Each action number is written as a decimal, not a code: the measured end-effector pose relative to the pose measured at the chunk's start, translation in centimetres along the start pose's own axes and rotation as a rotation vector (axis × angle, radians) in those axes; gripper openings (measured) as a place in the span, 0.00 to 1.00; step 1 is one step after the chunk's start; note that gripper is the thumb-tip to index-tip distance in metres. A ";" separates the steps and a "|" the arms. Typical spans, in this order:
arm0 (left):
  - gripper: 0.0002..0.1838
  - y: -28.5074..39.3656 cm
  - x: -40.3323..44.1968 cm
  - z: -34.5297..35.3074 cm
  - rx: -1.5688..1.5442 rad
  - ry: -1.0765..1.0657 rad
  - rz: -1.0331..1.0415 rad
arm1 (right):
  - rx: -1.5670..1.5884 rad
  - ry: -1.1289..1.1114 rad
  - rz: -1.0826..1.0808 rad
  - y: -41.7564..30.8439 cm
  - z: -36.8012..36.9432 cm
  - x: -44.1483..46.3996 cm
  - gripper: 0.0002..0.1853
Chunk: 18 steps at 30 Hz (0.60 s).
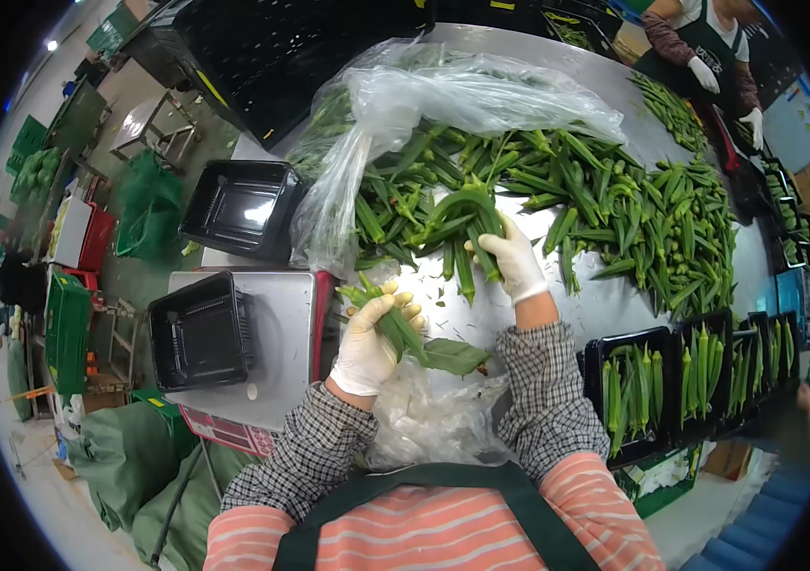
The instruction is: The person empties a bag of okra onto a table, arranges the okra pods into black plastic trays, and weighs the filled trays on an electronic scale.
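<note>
Evidently set within easy reach, a black tray (200, 338) rests on a scale (283, 309) beside a worker's gloved left hand (367, 344), its grip curled around okra pods (403, 333) above the worktop (481, 312). The right hand (513, 262) pinches more pods (469, 205), its grip apparently light to spare them. Farther right spreads the okra heap (685, 233); below it, black trays (593, 373) hold pods lengthwise, presumably for neatness.

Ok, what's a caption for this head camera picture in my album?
Gloved fingers hold green okra by a big okra pile.
</note>
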<state>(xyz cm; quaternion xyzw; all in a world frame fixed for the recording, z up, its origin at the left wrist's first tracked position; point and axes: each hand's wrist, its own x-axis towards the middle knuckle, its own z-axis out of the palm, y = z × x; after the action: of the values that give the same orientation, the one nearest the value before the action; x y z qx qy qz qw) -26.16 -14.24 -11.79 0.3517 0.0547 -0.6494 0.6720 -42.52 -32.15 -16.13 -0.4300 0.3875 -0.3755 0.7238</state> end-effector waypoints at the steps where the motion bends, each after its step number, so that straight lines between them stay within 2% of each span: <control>1: 0.15 -0.1 0.1 0.3 -0.005 -0.020 -0.012 | 0.059 0.003 -0.004 -0.3 0.1 -1.5 0.27; 6: 0.17 -1.3 0.5 0.5 -0.011 -0.100 -0.063 | 0.275 0.006 0.042 -1.1 -0.7 -5.9 0.21; 9: 0.21 -1.7 -0.2 0.9 0.023 -0.056 -0.090 | 0.239 0.158 -0.063 -1.2 -0.7 -8.3 0.22; 10: 0.22 -1.8 -0.4 0.7 0.015 -0.099 -0.096 | 0.239 0.231 -0.118 -1.3 -0.5 -9.2 0.23; 13: 0.21 -2.5 -0.8 0.5 0.063 -0.109 -0.104 | -0.051 0.234 -0.166 -2.1 0.6 -12.0 0.24; 15: 0.22 -2.9 -1.7 1.3 0.116 -0.214 -0.080 | -0.191 0.111 -0.115 -2.0 3.1 -14.3 0.28; 16: 0.22 -3.2 -2.2 1.9 0.146 -0.287 -0.041 | -0.398 0.056 -0.260 -0.5 4.4 -14.7 0.29; 17: 0.23 -3.5 -2.5 2.2 0.172 -0.362 -0.002 | -0.780 -0.038 -0.405 0.2 5.2 -15.8 0.31; 18: 0.23 -3.5 -2.8 1.6 0.233 -0.360 0.008 | -0.903 -0.050 -0.465 0.4 6.3 -16.5 0.31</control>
<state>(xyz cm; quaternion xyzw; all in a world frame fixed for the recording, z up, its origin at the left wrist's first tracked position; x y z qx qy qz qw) -30.35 -12.48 -10.47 0.3055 -0.1429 -0.7010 0.6284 -43.78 -15.51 -10.51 -0.7838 0.3878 -0.3116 0.3718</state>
